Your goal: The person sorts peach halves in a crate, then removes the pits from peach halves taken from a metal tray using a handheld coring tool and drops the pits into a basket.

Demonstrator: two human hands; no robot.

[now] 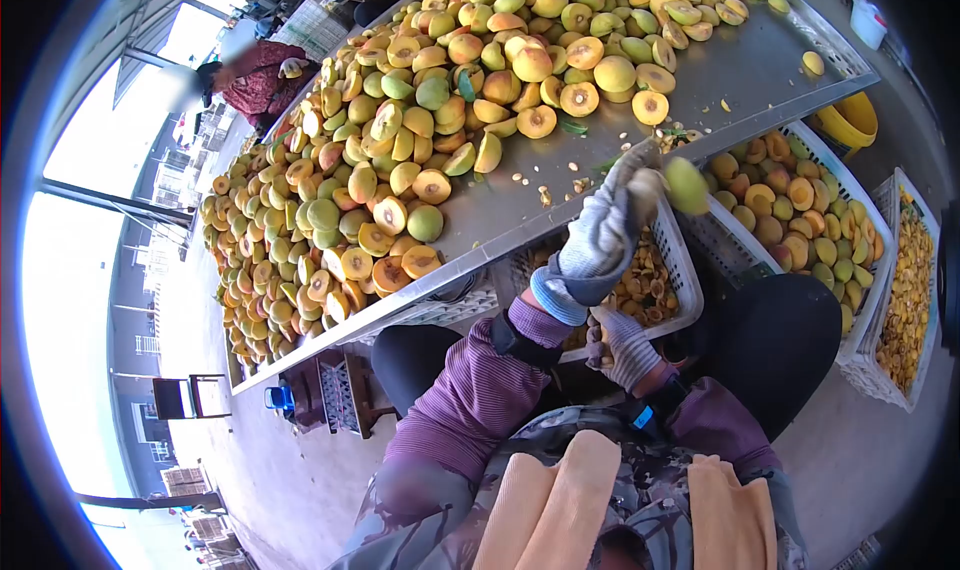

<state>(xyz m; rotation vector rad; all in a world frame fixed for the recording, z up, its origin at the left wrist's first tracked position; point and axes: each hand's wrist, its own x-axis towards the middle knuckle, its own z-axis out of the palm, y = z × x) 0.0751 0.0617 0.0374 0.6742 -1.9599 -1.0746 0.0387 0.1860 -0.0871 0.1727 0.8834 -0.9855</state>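
Note:
My left hand [612, 225], in a grey work glove with a blue cuff, is raised at the near edge of the metal table [520, 185]. Its fingers are smeared by motion. Right beside them is a blurred green-yellow peach half [687, 185]; whether the fingers touch it I cannot tell. Lower down, my right hand [625, 350], gloved too, has its fingers curled closed over the near side of a white crate [690, 295] of cut fruit pieces. What it grips, if anything, is hidden. Halved yellow peaches [390, 215], some with pits showing, are heaped across the table.
Right of my knees stand a white crate [880, 215] of peach halves and another crate [932, 300] of small yellow pieces. A yellow bucket [858, 120] is behind them. Across the table is another person [265, 80]. A stool-like stand [345, 395] sits at lower left.

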